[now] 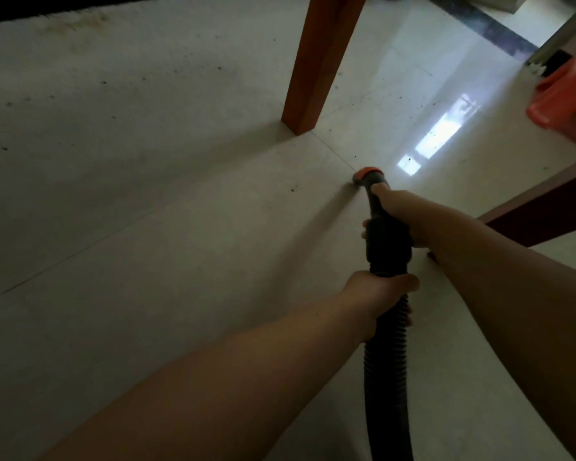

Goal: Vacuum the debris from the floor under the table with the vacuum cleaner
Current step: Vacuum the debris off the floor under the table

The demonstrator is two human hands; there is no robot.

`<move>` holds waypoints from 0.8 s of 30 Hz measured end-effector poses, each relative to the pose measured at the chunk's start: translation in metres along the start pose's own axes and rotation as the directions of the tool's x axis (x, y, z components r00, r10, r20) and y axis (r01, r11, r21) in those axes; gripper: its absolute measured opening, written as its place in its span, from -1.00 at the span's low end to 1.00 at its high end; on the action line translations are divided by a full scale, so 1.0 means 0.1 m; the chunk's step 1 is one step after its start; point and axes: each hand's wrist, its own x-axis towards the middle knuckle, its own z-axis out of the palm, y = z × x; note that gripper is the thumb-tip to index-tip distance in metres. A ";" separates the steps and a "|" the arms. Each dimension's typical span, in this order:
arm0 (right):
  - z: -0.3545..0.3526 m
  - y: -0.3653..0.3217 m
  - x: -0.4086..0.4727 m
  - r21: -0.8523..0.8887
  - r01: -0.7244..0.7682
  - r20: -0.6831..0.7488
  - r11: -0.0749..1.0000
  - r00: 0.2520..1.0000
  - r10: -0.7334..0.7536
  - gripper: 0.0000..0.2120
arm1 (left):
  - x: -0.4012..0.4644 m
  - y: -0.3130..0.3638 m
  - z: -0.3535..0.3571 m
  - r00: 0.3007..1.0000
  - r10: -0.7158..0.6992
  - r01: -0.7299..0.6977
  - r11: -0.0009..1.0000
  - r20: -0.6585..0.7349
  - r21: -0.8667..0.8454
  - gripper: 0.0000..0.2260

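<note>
Nozzle: the orange-tipped nozzle (366, 174) is sitting low at the floor (147, 227) at frame centre, beside a tile joint, angled toward dark specks of debris (292, 189) just to its left.
Reason for hold: two hands are sharing the load, one steering, one taking the hose weight.
Right hand grip: the right hand (399, 216) is wrapping closed around the black wand (384, 241) just behind the tip.
Left hand grip: the left hand (379, 291) is clasping the ribbed hose (386, 377) below the wand, fingers fully closed.
Bench: only the orange-brown leg (316, 68) is showing, upper centre.
Remaining: specks are lying scattered at upper left.
</note>
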 end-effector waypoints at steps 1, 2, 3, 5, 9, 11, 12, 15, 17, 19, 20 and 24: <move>-0.06 0.04 0.03 0.008 -0.013 -0.020 1.000 1.000 0.013 -0.45 | 0.02 0.00 0.05 1.000 -0.013 0.013 1.000 0.011 0.003 -0.85; -0.11 0.06 0.04 0.018 -0.026 -0.039 1.000 0.999 0.027 -0.45 | 0.05 0.01 0.09 1.000 -0.026 0.026 1.000 0.013 0.005 -0.85; -0.13 0.08 0.07 0.020 -0.024 -0.054 1.000 0.998 0.026 -0.45 | 0.07 0.01 0.11 0.999 -0.034 0.034 0.999 0.009 0.007 -0.85; -0.13 0.07 0.09 -0.001 -0.020 -0.051 1.000 0.999 0.020 -0.44 | 0.09 0.01 0.11 0.999 -0.027 0.028 1.000 -0.018 0.004 -0.84; 0.03 -0.02 0.04 -0.031 0.024 0.062 0.999 0.998 -0.022 -0.59 | 0.05 -0.07 0.04 0.994 0.029 -0.030 0.999 -0.109 -0.012 -0.88; 0.09 -0.04 -0.03 -0.075 0.011 0.127 0.997 0.992 -0.002 -0.59 | -0.02 -0.13 0.03 0.993 0.042 -0.045 0.999 -0.110 -0.016 -0.89; 0.08 -0.03 -0.09 -0.090 -0.001 0.140 0.996 0.990 0.014 -0.56 | -0.06 -0.15 0.04 0.994 0.045 -0.047 0.999 -0.098 -0.018 -0.90; -0.04 0.00 -0.21 -0.092 -0.039 0.137 0.995 0.989 0.052 -0.49 | -0.18 -0.17 0.12 0.998 0.043 -0.044 0.999 -0.041 -0.026 -0.90; -0.09 0.01 -0.28 -0.125 -0.044 0.168 0.991 0.984 0.065 -0.48 | -0.25 -0.20 0.19 0.999 0.037 -0.038 0.998 -0.024 -0.043 -0.90; -0.06 0.01 -0.38 -0.163 -0.022 0.225 0.986 0.973 0.058 -0.51 | -0.30 -0.28 0.20 0.999 0.037 -0.038 0.997 -0.024 -0.067 -0.90; 0.00 0.01 -0.42 -0.181 -0.003 0.252 0.984 0.967 0.049 -0.53 | -0.32 -0.32 0.18 0.999 0.038 -0.040 0.996 -0.033 -0.076 -0.90; 0.31 0.01 -0.52 -0.191 0.060 0.272 0.980 0.962 -0.006 -0.55 | -0.37 -0.44 -0.04 0.993 0.041 -0.052 0.994 -0.112 -0.094 -0.92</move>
